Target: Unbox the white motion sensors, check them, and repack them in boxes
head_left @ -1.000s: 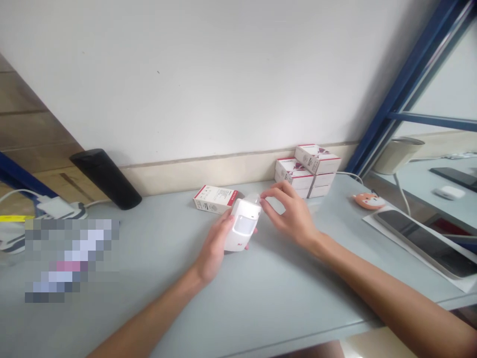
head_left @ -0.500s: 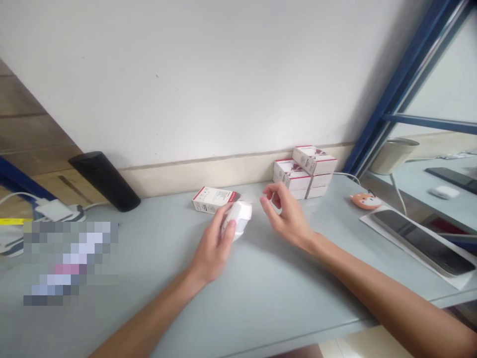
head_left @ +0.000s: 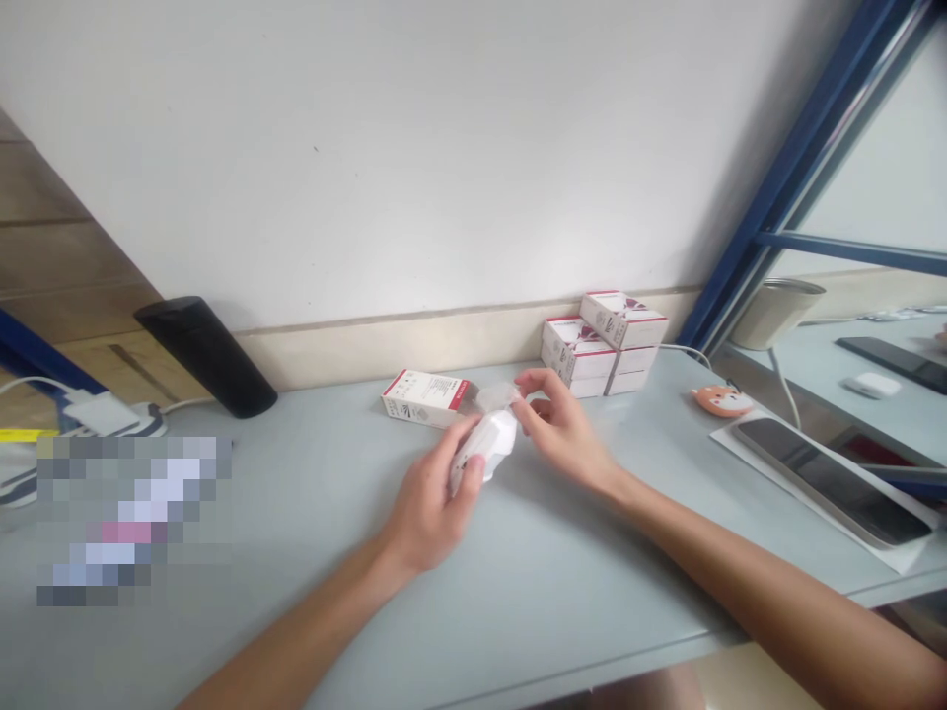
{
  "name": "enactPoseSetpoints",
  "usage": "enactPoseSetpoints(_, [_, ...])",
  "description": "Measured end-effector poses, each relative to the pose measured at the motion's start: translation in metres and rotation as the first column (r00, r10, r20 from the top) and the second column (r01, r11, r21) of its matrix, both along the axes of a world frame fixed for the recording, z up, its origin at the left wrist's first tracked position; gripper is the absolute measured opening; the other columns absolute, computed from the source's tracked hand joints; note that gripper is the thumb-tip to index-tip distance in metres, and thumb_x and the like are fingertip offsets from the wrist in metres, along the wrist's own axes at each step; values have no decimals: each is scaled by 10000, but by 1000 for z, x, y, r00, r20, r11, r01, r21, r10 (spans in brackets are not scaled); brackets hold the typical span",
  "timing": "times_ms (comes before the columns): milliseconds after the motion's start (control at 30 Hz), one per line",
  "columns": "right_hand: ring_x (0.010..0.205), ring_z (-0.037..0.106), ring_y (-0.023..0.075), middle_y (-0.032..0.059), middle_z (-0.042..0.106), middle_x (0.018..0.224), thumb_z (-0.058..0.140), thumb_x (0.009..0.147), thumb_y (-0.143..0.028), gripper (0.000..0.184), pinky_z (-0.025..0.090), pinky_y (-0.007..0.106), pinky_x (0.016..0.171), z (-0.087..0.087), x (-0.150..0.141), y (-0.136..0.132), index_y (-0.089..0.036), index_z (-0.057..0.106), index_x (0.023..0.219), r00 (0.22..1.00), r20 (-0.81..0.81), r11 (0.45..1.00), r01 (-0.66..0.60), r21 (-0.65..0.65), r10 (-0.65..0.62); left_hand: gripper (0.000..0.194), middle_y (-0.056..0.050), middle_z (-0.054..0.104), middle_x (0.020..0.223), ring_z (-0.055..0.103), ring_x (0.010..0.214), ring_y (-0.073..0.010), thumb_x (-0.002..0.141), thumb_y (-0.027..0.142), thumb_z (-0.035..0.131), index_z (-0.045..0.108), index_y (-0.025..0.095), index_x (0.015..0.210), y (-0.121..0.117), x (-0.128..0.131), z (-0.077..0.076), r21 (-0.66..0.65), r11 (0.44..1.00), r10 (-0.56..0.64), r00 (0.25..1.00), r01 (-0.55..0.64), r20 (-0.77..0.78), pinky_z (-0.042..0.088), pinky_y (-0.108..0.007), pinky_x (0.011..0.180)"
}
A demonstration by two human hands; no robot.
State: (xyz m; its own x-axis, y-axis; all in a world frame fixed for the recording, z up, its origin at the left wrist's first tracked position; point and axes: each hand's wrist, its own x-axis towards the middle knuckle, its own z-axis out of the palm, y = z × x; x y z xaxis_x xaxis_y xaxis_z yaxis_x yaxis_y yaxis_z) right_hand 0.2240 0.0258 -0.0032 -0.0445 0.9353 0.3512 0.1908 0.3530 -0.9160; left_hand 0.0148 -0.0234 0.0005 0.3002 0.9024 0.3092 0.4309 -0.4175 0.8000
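Note:
My left hand is closed around a small white plastic device, with the thumb along its near side. What kind of device it is I cannot make out. A thin, see-through plastic wrapper sticks out from the device's far end. The thumb and forefinger of my right hand pinch the edge of this wrapper. Just behind my left hand, a white and red carton lies on the desk, its end facing the wrapper.
Several similar cartons are stacked against the wall at the back. A black cylinder leans at the left, near a white charger. To the right, a phone lies on white paper beside an orange animal-faced case.
My right hand has closed onto the wrapper's edge, which it was apart from before. My left hand has shifted slightly right with the device, tilting it.

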Motion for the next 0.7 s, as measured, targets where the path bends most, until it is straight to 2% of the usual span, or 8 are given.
enactPoseSetpoints(100, [771, 664, 144, 41, 658, 1131, 673, 937, -554, 379, 532, 283, 631, 4, -3, -1, -242, 595, 1138, 989, -145, 995, -40, -90, 27, 440, -42, 754, 1169, 705, 932, -216, 1075, 471, 422, 527, 247, 1439, -1, 0, 0, 9, 999, -37, 996, 37, -77, 509, -303, 800])
enactPoseSetpoints(167, [920, 712, 180, 54, 676, 1165, 704, 920, -537, 367, 579, 301, 743, 6, -3, 0, -240, 615, 1117, 978, -203, 993, -62, -96, 41, 443, -42, 754, 1176, 705, 947, -218, 1074, 466, 417, 517, 246, 1445, -1, 0, 0, 5, 999, -45, 995, 46, -87, 506, -301, 807])
enactPoseSetpoints(267, [1135, 708, 228, 76, 678, 1272, 745, 905, -492, 366, 601, 361, 927, 3, -1, 4, -260, 616, 1157, 966, -231, 991, -127, -38, 114, 443, -42, 743, 1208, 697, 980, -220, 1075, 476, 415, 517, 254, 1445, -1, 0, -1, -11, 999, -53, 996, 52, -74, 501, -299, 825])
enactPoseSetpoints(400, [1316, 634, 245, 80, 648, 1356, 794, 879, -433, 427, 529, 430, 1119, -3, 3, 10, -289, 598, 1231, 979, -162, 991, -116, 72, 126, 436, -30, 741, 1151, 677, 920, -212, 1079, 491, 403, 529, 266, 1431, -1, 0, -2, -45, 997, -68, 995, 66, -68, 489, -298, 804])
enactPoseSetpoints(500, [1307, 639, 245, 73, 649, 1346, 778, 889, -404, 409, 530, 445, 1111, -7, 4, 12, -295, 590, 1235, 988, -116, 992, -86, 91, 97, 435, -37, 740, 1164, 677, 936, -220, 1078, 497, 404, 525, 262, 1424, -1, -1, -2, -49, 996, -73, 995, 69, -70, 482, -301, 797])
enactPoseSetpoints(633, [1206, 683, 245, 59, 700, 1249, 684, 929, -331, 228, 555, 464, 1039, -11, 3, 10, -274, 610, 1136, 1000, 12, 995, -19, 98, 18, 402, -20, 741, 1070, 657, 818, -199, 1068, 516, 421, 544, 255, 1348, 1, -2, -2, -81, 995, -69, 992, 61, -105, 470, -299, 729])
enactPoseSetpoints(700, [1181, 689, 245, 55, 719, 1209, 624, 936, -278, 177, 562, 463, 1007, -13, 2, 10, -268, 619, 1112, 996, 85, 993, 8, 118, -18, 383, -22, 739, 1089, 668, 841, -203, 1062, 520, 432, 551, 251, 1305, 2, -1, -2, -87, 995, -57, 992, 47, -111, 480, -301, 743])
